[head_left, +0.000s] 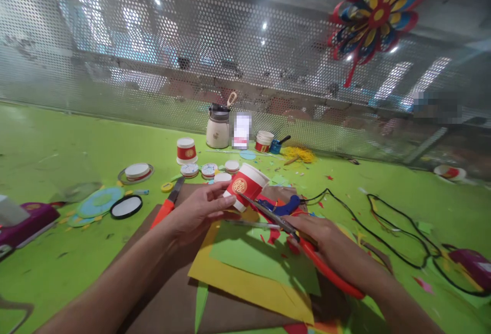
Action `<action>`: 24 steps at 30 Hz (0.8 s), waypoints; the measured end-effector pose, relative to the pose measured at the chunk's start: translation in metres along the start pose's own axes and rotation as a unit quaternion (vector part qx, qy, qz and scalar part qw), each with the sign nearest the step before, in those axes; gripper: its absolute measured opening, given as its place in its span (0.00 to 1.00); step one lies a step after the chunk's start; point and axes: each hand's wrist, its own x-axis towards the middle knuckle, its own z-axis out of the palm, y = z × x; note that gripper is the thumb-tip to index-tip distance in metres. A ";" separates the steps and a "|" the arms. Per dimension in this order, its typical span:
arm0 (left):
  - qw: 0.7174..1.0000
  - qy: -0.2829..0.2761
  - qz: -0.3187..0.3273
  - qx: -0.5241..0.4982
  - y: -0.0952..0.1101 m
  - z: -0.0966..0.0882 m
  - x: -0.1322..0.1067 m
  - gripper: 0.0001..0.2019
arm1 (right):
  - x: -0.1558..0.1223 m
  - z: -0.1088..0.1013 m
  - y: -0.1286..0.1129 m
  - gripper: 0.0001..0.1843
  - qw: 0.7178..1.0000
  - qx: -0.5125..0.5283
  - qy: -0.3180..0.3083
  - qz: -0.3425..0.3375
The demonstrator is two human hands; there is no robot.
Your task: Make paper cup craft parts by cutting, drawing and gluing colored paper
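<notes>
My left hand (199,210) grips a red paper cup (247,183) with a white rim and a gold emblem, tilted on its side above the table. My right hand (326,244) is closed on red-handled scissors (307,247). The open blades (264,210) reach up to the cup's base. Under both hands lie a green sheet (249,257) on a yellow sheet (245,283) on a brown board (169,298).
A second pair of orange-handled scissors (166,206) lies left. Upright red cup (186,150), cup lids (209,170), paper discs (100,201), a white jar (218,127), black cable (383,226), a blue glue gun (286,205), and a paper flower (378,12) on the mesh wall.
</notes>
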 end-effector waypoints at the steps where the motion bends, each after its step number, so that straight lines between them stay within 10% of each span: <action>1: 1.000 -0.002 0.001 0.001 0.001 0.000 0.000 0.23 | 0.000 0.000 -0.001 0.18 1.000 -0.002 -0.003 0.003; 24: 0.997 0.024 0.024 0.072 -0.001 0.004 -0.001 0.29 | 0.002 0.005 0.004 0.18 0.999 0.035 -0.003 0.011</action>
